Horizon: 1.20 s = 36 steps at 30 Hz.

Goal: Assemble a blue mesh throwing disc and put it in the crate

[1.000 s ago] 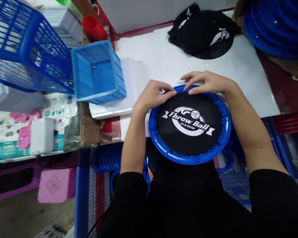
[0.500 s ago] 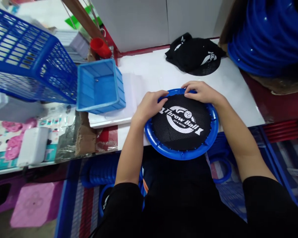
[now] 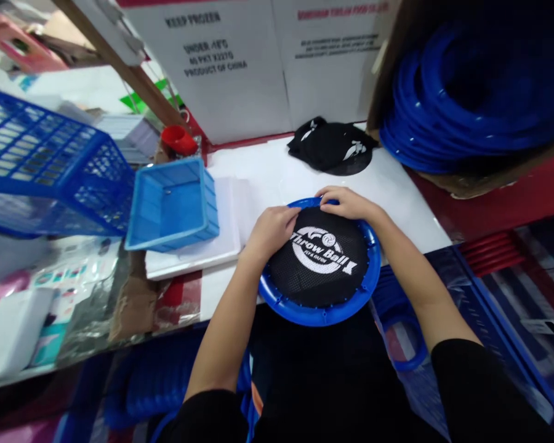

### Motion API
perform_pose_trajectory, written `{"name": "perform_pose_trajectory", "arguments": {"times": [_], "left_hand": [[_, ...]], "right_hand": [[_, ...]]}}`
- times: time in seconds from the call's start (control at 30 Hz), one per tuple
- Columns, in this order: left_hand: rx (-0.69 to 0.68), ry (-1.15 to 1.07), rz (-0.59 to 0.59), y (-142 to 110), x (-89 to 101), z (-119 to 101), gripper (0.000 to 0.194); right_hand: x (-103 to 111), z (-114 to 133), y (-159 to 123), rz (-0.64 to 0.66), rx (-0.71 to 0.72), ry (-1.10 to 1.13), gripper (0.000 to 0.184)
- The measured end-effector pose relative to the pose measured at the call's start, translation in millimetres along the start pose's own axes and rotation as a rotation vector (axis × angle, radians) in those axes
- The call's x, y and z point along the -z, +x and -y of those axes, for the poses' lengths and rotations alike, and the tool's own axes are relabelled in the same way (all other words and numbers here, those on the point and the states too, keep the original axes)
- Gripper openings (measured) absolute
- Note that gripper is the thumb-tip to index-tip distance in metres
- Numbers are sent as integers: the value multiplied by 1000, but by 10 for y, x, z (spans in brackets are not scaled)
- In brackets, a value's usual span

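A round blue-rimmed disc (image 3: 321, 315) with black mesh printed "Throw Ball" lies at the near edge of the white table (image 3: 268, 166), partly over my lap. My left hand (image 3: 271, 229) rests on the disc's upper left rim, fingers curled and pressed onto the mesh edge. My right hand (image 3: 346, 203) sits on the far rim, fingers bent down onto the mesh there. Both hands pinch the mesh at the rim.
A pile of black mesh pieces (image 3: 332, 147) lies at the table's back. A light blue tub (image 3: 170, 206) and a blue lattice basket (image 3: 41, 166) stand to the left, a red cup (image 3: 178, 140) behind. Stacked blue rings (image 3: 466, 92) fill a box at right. Cardboard cartons (image 3: 240, 67) stand behind.
The camera tilted up and back, so the disc appears smaller and lower. My hands stay on the disc's far rim, the left slid a little along the edge.
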<state>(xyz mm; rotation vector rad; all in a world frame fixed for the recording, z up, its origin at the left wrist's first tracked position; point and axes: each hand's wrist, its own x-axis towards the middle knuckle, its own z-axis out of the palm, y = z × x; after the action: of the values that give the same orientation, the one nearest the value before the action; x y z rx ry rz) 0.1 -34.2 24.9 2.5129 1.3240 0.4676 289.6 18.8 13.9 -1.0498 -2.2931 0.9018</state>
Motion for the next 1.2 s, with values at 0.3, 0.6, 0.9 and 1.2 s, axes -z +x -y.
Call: {"name": "perform_pose_trajectory", "arguments": {"times": [0.3,0.6,0.9,1.2], "left_hand": [[-92,-3,-84,-3,-21,67,37],[35,-15,-10,58,-73,42,41],[100,108,-13,62,-51,-119,48],[129,27,-209,77,187,-110,35]], "right_hand": [[-3,-6,-5,-2,-2,1,13],[151,149,-94,-151,52,-6,18],[2016,402,-713,-929,-370,-672,40],[2309,187,-779,-691,-635,-750,33]]}}
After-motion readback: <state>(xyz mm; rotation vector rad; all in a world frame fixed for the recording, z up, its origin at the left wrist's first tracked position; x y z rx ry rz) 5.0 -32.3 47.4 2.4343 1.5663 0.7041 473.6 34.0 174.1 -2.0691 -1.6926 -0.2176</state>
